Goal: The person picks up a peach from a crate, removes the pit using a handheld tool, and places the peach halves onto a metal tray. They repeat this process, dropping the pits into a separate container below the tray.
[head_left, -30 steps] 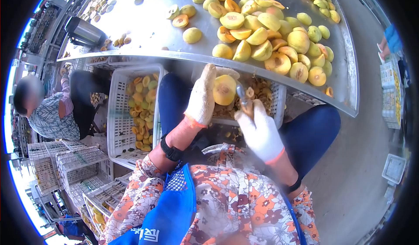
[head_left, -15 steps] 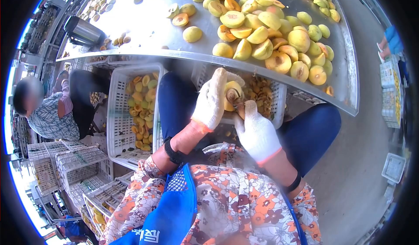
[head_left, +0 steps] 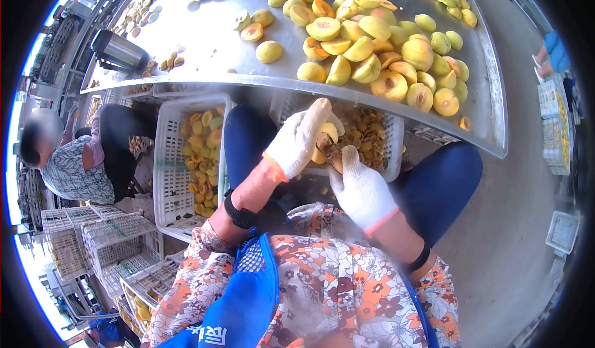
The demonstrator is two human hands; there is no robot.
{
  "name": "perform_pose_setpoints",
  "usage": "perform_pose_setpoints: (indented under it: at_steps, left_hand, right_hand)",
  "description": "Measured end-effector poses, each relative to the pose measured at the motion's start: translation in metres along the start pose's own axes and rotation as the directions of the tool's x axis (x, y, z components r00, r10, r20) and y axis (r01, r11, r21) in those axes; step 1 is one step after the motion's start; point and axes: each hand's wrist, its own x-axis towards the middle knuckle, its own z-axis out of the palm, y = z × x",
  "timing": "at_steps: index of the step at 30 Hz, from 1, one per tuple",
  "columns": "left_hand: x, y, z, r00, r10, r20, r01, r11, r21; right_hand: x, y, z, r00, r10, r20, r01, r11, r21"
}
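My left hand, in a white glove, is wrapped round a yellow peach half above a white basket of cut pieces. My right hand, also gloved, grips a small pitting tool whose metal end meets the brown pit area of the fruit. The tool's handle is mostly hidden by my fingers. In front of my hands, many halved peaches lie in a pile on the metal table.
A white basket of peach halves stands at my left, with stacked crates nearer. Beyond it sits a co-worker. A steel container lies on the table's left side. Another person's legs show far right.
Both hands have shifted slightly, and the tool and fruit have tilted between them. The co-worker's arms have moved. The table appears slightly higher and further left in view.
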Motion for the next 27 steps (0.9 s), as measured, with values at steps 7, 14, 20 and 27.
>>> perform_pose_setpoints:
  at_steps: [7, 14, 20, 27]
  left_hand:
    - [-0.005, 0.003, 0.027, 0.958, 0.216, -0.189, -0.226, 0.974, -0.033]
    - [0.018, -0.002, -0.008, 0.985, 0.042, 0.168, -0.011, 0.984, -0.179]
    - [0.008, -0.007, 0.034, 0.921, 0.254, -0.296, -0.297, 0.949, -0.111]
    - [0.027, -0.009, 0.005, 0.993, 0.020, 0.119, 0.009, 0.969, -0.245]
  right_hand:
    - [0.012, 0.000, -0.006, 0.977, 0.032, -0.211, 0.026, 0.963, 0.269]
    - [0.015, -0.009, -0.033, 0.923, 0.262, 0.281, -0.384, 0.599, 0.703]
    - [0.020, -0.020, -0.031, 0.761, 0.334, 0.557, -0.609, 0.069, 0.790]
    - [0.011, -0.017, -0.027, 0.746, 0.228, 0.626, -0.628, -0.072, 0.775]
